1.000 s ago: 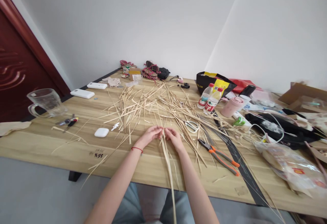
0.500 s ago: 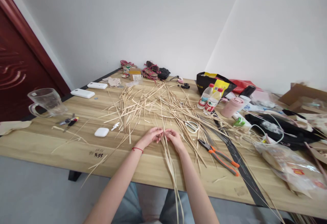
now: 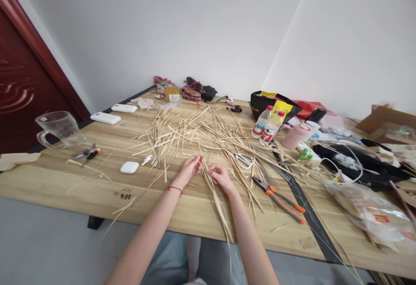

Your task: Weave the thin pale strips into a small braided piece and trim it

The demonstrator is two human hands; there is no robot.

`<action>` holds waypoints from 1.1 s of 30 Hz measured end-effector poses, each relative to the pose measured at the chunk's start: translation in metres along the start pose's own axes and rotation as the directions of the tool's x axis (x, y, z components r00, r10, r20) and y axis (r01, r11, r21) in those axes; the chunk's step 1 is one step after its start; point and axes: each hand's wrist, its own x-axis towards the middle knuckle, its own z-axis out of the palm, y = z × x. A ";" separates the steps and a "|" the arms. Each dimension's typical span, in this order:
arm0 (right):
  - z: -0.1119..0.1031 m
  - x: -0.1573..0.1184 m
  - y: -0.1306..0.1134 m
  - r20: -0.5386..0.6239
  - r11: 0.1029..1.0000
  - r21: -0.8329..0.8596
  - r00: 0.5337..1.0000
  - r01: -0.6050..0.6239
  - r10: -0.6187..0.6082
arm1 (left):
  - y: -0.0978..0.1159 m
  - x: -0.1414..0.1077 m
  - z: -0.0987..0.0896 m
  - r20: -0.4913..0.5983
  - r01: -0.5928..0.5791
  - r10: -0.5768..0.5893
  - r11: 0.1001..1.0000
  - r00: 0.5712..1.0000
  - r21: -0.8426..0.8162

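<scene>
Several long, pale plant-fibre strips (image 3: pixel 218 202) run from between my hands down over the table's front edge. My left hand (image 3: pixel 190 168), with a red string at the wrist, pinches the upper ends of the strips. On the other side, my right hand (image 3: pixel 219 175) has its fingers curled and pinched against the same strips. The exact strand under each fingertip is too small to make out. Beyond both hands lies a loose heap of pale strips (image 3: pixel 182 131). White-handled scissors (image 3: pixel 244 160) and orange-and-grey pliers (image 3: pixel 279 200) rest to the right of my right hand.
A white case (image 3: pixel 129 167), keys (image 3: pixel 87 153) and a glass mug (image 3: pixel 61 129) are on the left. Two bottles (image 3: pixel 268 126), a pink cup (image 3: pixel 296 135) and a black bag (image 3: pixel 256 105) stand at right. Plastic packages (image 3: pixel 367 204) crowd the right end.
My hands have drawn slightly apart, the left one moving up and leftward. The strips' upper part now leans to the left, and their lower ends have shifted.
</scene>
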 end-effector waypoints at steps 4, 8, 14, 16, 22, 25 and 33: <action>0.000 0.000 0.000 -0.005 1.000 -0.015 1.000 -0.004 0.004 | -0.005 -0.001 0.000 0.033 -0.001 -0.001 0.999 0.999 0.042; 0.000 0.002 0.005 -0.045 1.000 0.007 0.999 0.010 -0.010 | -0.008 -0.002 -0.001 0.085 0.003 -0.006 0.999 0.996 0.042; -0.001 0.006 0.011 -0.173 0.995 0.080 0.984 0.068 -0.053 | -0.004 0.001 0.001 0.049 0.028 -0.022 0.994 0.999 -0.110; -0.003 0.008 0.012 -0.225 0.991 0.101 0.972 0.086 -0.062 | -0.001 0.001 0.002 0.067 0.048 -0.037 0.984 0.997 -0.171; -0.007 0.011 0.013 -0.309 0.984 0.124 0.948 0.126 -0.082 | 0.007 -0.011 0.011 0.224 0.086 -0.061 0.991 0.973 -0.100; -0.008 0.012 0.013 -0.341 0.986 0.115 0.937 0.119 -0.073 | 0.006 -0.015 0.015 0.254 0.084 -0.078 0.996 0.964 -0.012; -0.002 0.003 0.004 -0.155 0.997 0.054 0.987 0.060 -0.051 | -0.002 -0.008 0.006 0.114 0.032 -0.031 0.999 0.993 -0.008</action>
